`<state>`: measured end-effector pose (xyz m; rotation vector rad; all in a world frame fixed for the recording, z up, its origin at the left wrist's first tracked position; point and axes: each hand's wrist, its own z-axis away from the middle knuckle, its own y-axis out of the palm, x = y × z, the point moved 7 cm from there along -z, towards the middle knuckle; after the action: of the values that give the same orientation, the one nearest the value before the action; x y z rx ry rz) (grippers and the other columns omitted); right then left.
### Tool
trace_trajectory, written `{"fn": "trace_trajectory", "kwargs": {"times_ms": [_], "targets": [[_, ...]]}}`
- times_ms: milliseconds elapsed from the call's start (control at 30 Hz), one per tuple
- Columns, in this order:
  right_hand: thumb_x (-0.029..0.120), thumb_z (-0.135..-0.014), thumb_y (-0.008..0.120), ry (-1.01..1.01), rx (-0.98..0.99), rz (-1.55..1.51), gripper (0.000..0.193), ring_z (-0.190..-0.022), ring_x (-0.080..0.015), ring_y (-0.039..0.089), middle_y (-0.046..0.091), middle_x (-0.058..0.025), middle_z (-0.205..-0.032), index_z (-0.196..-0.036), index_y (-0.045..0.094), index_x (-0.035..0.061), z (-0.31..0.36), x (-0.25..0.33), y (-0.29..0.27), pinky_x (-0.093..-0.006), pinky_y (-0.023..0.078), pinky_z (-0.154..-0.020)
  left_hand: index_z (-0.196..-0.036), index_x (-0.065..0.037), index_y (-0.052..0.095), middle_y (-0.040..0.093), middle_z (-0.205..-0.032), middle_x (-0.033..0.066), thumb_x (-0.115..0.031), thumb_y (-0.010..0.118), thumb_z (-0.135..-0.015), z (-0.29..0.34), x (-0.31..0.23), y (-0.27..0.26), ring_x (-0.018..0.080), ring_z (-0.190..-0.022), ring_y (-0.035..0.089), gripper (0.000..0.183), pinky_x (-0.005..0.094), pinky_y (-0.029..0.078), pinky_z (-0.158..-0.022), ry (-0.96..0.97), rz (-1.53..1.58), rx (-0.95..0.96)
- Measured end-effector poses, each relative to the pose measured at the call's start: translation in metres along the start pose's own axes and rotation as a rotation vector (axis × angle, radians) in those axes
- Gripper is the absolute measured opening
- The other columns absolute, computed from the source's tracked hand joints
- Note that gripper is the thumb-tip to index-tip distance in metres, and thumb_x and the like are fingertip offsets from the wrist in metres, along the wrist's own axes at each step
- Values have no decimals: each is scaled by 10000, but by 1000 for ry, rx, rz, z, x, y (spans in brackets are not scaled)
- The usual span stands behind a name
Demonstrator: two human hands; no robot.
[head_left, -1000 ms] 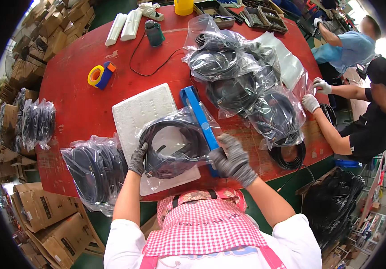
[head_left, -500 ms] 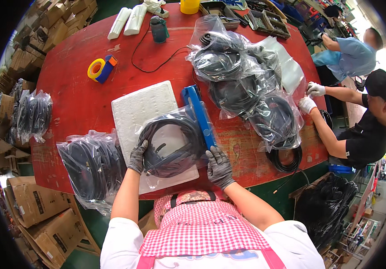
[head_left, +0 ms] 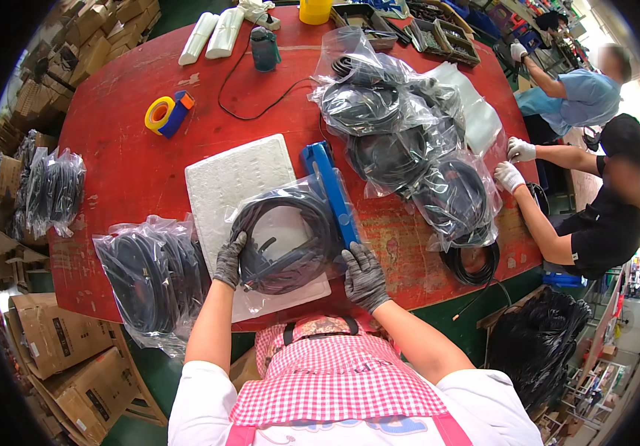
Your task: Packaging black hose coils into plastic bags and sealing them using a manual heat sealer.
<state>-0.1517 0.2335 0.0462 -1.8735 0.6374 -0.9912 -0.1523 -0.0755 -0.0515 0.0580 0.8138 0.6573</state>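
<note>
A clear plastic bag with a coiled black cable point(head_left: 323, 223) inside lies on a white foam board point(head_left: 238, 171). My left hand point(head_left: 228, 262), in a grey glove, is closed on the bag's left edge. Along the bag's right side stands a long blue heat sealer point(head_left: 329, 186), with the plastic reaching across it. At the sealer's near end is my right hand point(head_left: 365, 276), also gloved, its fingers bent over that end. What lies under those fingertips is hidden.
Bagged coils point(head_left: 149, 279) stand left of the board, and more bagged coils point(head_left: 387, 152) are heaped on the right. A tape dispenser point(head_left: 169, 115) and a bottle point(head_left: 264, 50) lie farther back on the red table point(head_left: 119, 149). A co-worker's gloved hands point(head_left: 513, 163) rest at the right edge.
My hands, the bag and the sealer hold nearly still. At the far right, the person in blue has raised a gloved hand, and the nearer co-worker's head has shifted slightly.
</note>
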Motion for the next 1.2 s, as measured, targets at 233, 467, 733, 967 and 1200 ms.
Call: {"fn": "trace_trajectory", "kwargs": {"times_ms": [233,467,733,967,1200], "targets": [[91,-736,482,-3,-1,-4,458,-1129,-354,430,435,-197,-1235,-1189,454,26,-1,1,-1,-450,324,-968,-954,-58,603,617,-799,54,-239,689,-748,-2,5,-5,186,-697,605,287,300,503,-606,-34,1,-12],[87,-727,491,-2,-7,-9,459,-1125,-355,433,437,-199,-1232,-1181,458,27,-1,0,-2,-457,324,-968,-966,-58,604,618,-807,53,-235,692,-745,-2,5,-2,183,-689,602,297,295,503,-597,-32,28,-5],[81,-716,500,2,-19,-15,474,-1125,-359,431,435,-196,-1237,-1186,458,35,0,1,-2,-460,321,-968,-968,-67,609,618,-807,42,-222,698,-736,-9,9,-8,168,-675,595,293,289,501,-589,-21,42,-9],[84,-718,501,0,-32,-12,470,-1113,-358,442,442,-193,-1233,-1184,462,40,2,0,-1,-460,334,-954,-969,-80,609,618,-802,42,-230,696,-738,-7,11,-8,167,-673,594,289,289,499,-587,-22,47,-12],[79,-720,502,-11,-44,3,456,-1096,-364,450,448,-195,-1225,-1173,471,36,2,3,-2,-461,347,-938,-949,-54,606,621,-792,56,-256,698,-732,-5,7,-7,174,-658,594,310,289,496,-576,-6,5,-21]]}}
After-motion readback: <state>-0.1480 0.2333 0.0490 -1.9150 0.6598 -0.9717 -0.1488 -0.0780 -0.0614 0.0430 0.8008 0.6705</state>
